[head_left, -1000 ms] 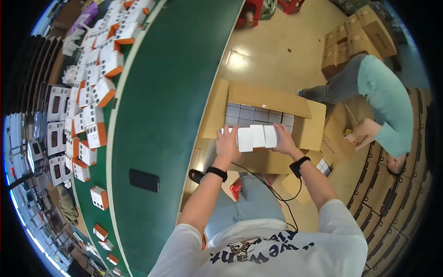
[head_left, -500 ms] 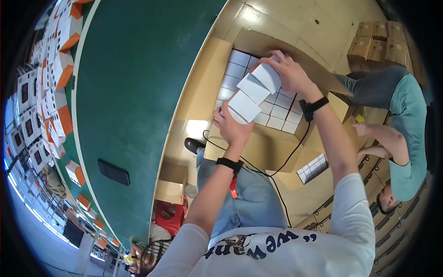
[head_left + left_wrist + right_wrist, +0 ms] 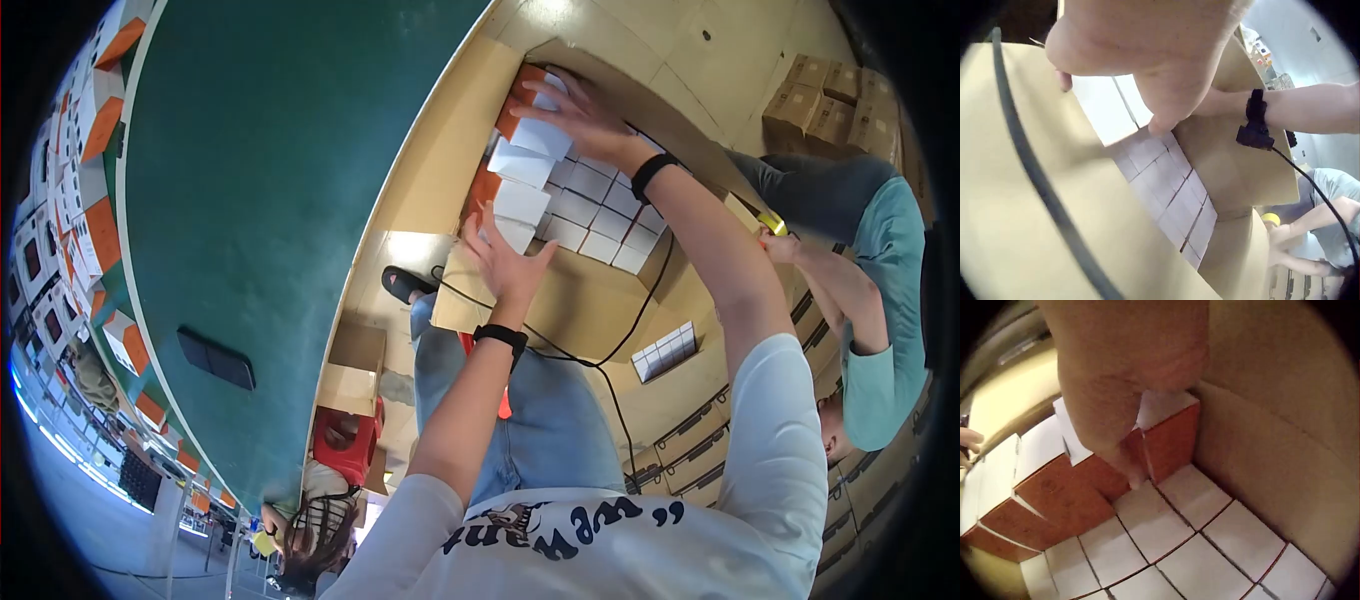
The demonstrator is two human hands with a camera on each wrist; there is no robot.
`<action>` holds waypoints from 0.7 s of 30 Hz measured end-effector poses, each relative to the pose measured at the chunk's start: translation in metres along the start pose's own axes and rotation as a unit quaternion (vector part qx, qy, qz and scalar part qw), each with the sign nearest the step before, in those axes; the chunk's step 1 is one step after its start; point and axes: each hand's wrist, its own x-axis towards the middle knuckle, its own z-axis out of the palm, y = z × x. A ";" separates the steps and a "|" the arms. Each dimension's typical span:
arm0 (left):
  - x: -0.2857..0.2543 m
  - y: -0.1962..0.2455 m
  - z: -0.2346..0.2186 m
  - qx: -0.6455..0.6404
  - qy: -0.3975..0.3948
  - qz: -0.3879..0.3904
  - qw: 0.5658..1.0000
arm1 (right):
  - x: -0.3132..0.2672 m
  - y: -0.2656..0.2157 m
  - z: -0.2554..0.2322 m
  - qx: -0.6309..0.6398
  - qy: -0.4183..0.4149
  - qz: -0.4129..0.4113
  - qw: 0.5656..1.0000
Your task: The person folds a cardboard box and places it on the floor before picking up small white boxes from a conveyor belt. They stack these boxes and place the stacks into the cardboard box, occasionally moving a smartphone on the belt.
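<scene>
right hand (image 3: pixel 582 118) seemingly touches white boxes (image 3: pixel 521 163)

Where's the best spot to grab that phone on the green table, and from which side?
Probably its two long edges, pinched from above by the left hand: the phone lies flat on the green table, on the person's left, with nothing beside it blocking either edge.

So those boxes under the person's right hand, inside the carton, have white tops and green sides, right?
Not quite: in the right wrist view, the sides showing on the boxes under the right hand are orange, not green. Their tops are white, and they are inside the carton.
</scene>
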 end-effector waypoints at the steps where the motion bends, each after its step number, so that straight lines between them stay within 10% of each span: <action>1: -0.001 -0.005 -0.001 -0.008 -0.030 0.003 1.000 | -0.007 -0.004 0.013 -0.086 0.024 0.020 0.996; 3: -0.001 -0.017 -0.003 -0.028 -0.046 0.002 0.999 | -0.010 0.004 0.044 0.077 0.103 0.079 0.989; 6: -0.009 -0.052 -0.036 0.009 -0.042 0.063 0.997 | -0.010 -0.017 0.045 0.247 -0.149 0.304 0.908; 10: -0.030 -0.101 -0.106 -0.033 -0.042 0.094 0.994 | -0.037 -0.060 0.113 0.269 0.168 0.495 0.809; 12: -0.049 -0.130 -0.137 -0.017 -0.043 0.094 0.995 | -0.033 -0.069 0.144 0.469 0.297 0.577 0.599; 13: -0.058 -0.146 -0.150 -0.012 -0.041 0.091 0.995 | -0.018 -0.077 0.152 0.602 0.306 0.606 0.420; 15: -0.082 -0.195 -0.169 -0.024 -0.073 0.024 0.997 | -0.004 -0.080 0.143 0.746 0.254 0.565 0.244; 19: -0.126 -0.220 -0.198 0.000 -0.115 -0.136 0.984 | -0.025 -0.095 0.105 0.807 0.140 0.452 0.354; 21: -0.137 -0.237 -0.192 0.015 -0.123 -0.153 0.980 | -0.034 -0.126 0.096 0.786 0.140 0.504 0.329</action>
